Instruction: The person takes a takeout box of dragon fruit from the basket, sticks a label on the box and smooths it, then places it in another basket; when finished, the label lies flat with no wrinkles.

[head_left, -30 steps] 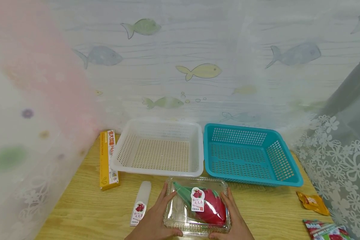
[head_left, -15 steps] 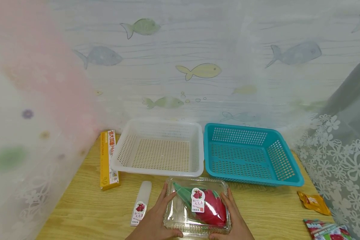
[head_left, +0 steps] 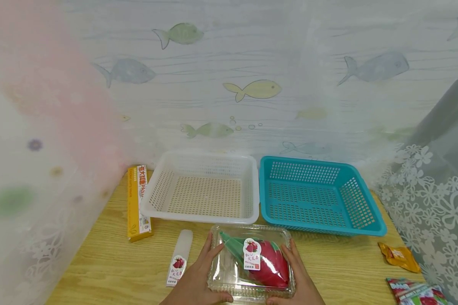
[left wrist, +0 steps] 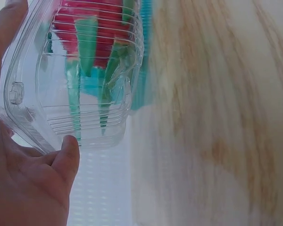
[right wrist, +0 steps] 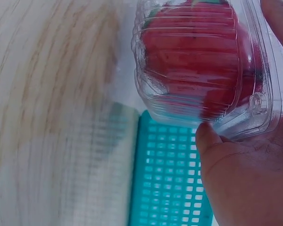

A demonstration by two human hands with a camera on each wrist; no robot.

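Both hands hold a clear plastic clamshell box (head_left: 229,271) by its two short sides, in front of the baskets. Through the lid show a red dragon fruit (head_left: 272,264) with green tips and a white sticker (head_left: 251,254) printed with fruit. My left hand (head_left: 201,277) grips the left end, its thumb at the near corner. On the opposite end my right hand (head_left: 298,277) has the same grip, fingers along the side. The wrist views show the ridged walls of the box, with a thumb or finger pressed to the lower edge.
A white basket (head_left: 200,219) and a teal basket (head_left: 366,231) stand side by side behind the box. Left lie a yellow pasta box (head_left: 135,203) and a pale strip with a fruit label (head_left: 179,258). An orange packet (head_left: 398,257) and a colourful pouch (head_left: 416,292) lie right.
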